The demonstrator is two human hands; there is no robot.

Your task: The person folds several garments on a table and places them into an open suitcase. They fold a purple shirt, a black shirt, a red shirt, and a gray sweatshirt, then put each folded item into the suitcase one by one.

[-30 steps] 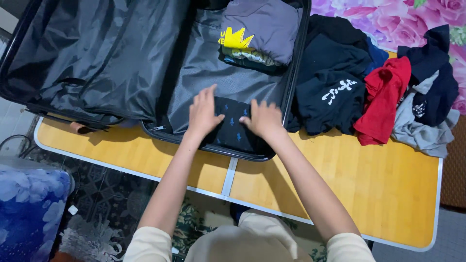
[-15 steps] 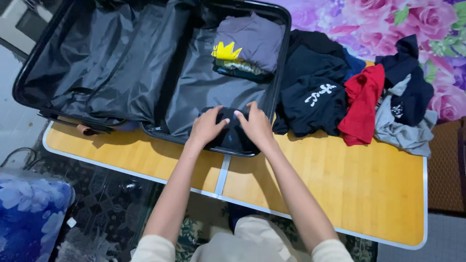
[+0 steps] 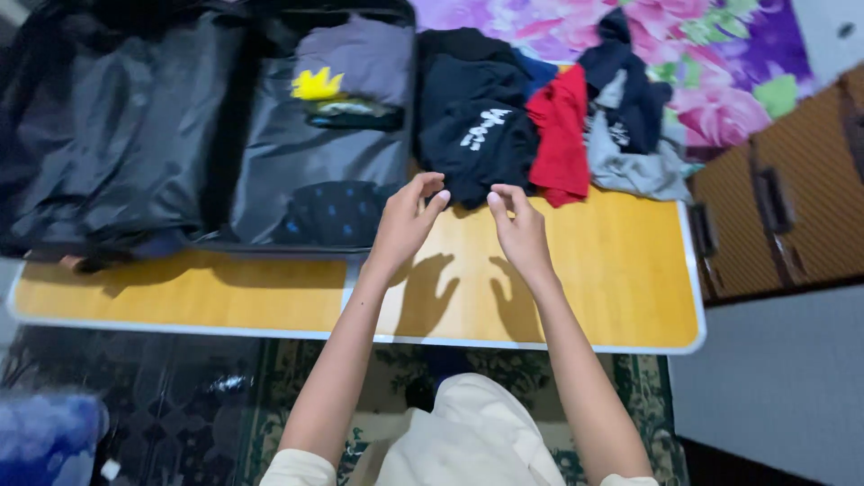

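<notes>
- While I watch the head view, I see the left hand [image 3: 405,225] raised above the wooden table [image 3: 594,270], fingers loosely curled and apart, holding nothing.
- I see the right hand [image 3: 519,229] beside it in the same posture: fingers bent, slightly spread, empty. Both hands hover just short of the black garment with white lettering [image 3: 477,144]; I cannot tell whether any fingertip touches its hem.
- That black garment lies on the table just right of the open suitcase [image 3: 135,135], at the left end of a clothes pile.
- I note a red garment [image 3: 560,135] against its right side, then a grey garment [image 3: 639,166] and a dark navy one [image 3: 630,90]. Their shapes are crumpled together, and I cannot separate how many pieces lie underneath.
- Inside the suitcase's right half I see a folded dark garment with blue dots [image 3: 333,211] at the near edge, and a grey folded garment with a yellow crown print [image 3: 346,72] at the far end, stacked on other folded items of which only the edges show.
- The suitcase's left half shows only dark lining; its far and left rims are cut off by the frame edge.
- A floral cloth [image 3: 720,63] lies behind the pile, and a brown cabinet [image 3: 774,207] stands at the right, partly out of frame.
- The whole frame is somewhat blurred.
</notes>
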